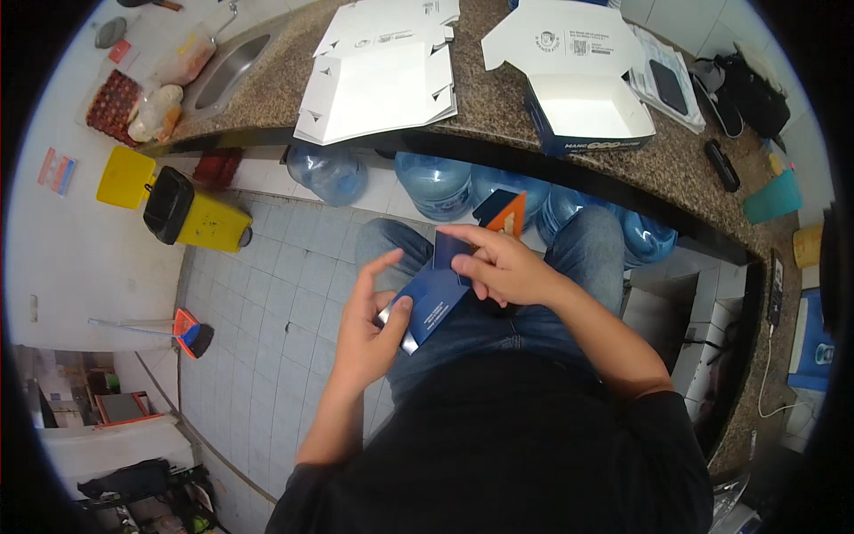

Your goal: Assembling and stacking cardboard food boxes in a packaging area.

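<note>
— What lies around the seated person?

— A speckled granite counter ahead, with flat white unfolded cartons and an open blue-and-white cardboard box, seemingly empty inside. Blue plastic water jugs crowd beneath it; a yellow bin with a black lid stands left.

— And the hands?

— Over the lap, the left hand and right hand both pinch a flat dark-blue cardboard carton.
</note>
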A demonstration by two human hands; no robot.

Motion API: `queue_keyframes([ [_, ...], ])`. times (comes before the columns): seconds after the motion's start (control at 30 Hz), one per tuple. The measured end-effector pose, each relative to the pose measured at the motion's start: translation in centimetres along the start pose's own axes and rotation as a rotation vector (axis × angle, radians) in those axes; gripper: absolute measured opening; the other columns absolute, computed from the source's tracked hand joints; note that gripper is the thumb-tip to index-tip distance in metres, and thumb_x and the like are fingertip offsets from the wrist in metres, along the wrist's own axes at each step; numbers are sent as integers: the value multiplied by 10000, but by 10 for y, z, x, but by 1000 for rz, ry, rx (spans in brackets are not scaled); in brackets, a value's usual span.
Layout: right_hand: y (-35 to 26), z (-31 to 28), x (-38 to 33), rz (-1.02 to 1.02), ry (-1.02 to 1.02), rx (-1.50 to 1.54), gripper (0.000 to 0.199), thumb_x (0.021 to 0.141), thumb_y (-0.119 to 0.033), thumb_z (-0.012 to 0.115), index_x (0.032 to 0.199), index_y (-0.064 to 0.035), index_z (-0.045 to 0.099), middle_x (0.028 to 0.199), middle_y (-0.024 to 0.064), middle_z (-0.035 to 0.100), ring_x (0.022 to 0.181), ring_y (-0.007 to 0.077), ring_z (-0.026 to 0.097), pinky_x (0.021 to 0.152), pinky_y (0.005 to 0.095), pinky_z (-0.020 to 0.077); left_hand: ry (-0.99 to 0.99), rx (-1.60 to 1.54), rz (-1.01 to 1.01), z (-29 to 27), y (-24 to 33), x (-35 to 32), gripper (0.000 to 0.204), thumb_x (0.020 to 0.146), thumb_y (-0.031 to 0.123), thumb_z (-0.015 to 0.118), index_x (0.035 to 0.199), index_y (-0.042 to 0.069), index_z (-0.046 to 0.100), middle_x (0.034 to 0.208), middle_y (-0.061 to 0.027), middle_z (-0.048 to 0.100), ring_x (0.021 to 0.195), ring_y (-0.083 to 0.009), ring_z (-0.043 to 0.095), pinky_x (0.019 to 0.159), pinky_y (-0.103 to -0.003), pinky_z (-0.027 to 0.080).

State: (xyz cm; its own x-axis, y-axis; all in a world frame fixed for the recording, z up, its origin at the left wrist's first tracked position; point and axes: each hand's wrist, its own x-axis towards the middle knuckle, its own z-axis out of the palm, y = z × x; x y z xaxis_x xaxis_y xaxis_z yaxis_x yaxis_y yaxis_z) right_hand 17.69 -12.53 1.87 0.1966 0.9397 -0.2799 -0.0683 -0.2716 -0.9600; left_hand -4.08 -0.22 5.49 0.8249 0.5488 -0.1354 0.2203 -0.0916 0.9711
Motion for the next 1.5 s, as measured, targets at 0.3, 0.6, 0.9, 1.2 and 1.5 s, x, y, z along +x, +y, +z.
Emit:
queue_keyframes([
  [0.3,-4,13,6,-322,259,-414,401,906,-355,797,1149,-40,744,660,183,665,590,267,686,590,387,509,130,-151,138,20,-12,7,589,960,-40,566,1502,35,349,639,40,554,571,-5,469,544,-183,321],
  [0.6,-14,4,-10,-586,4,-699,724,765,-440,922,1315,-68,636,793,157,731,704,294,734,636,384,546,177,39,351,-11,-15,20,786,927,16,695,1565,62,237,906,-104,710,791,-105,639,715,-204,441],
  [0.9,3,-11,6,-176,172,769,534,944,-239,805,1356,17,581,908,66,669,692,105,617,601,255,514,65,-530,62,-49,-32,7,566,940,315,783,1345,-31,590,1218,-145,724,1122,-231,705,990,-393,546],
  [1.2,-23,43,-2,-1159,435,-568,375,757,-179,903,981,-52,631,1195,159,602,1174,375,613,971,466,510,245,-766,-9,10,0,20,138,1007,11,652,1145,16,647,1151,-122,739,1030,-173,728,868,-314,612],
  [1.5,-34,33,-3,-1173,369,-723,198,752,-93,841,851,-32,681,1075,85,681,1254,378,618,1039,551,470,304,-756,281,21,-11,29,134,1040,92,659,1162,39,647,1041,-65,730,917,-135,699,812,-308,581],
])
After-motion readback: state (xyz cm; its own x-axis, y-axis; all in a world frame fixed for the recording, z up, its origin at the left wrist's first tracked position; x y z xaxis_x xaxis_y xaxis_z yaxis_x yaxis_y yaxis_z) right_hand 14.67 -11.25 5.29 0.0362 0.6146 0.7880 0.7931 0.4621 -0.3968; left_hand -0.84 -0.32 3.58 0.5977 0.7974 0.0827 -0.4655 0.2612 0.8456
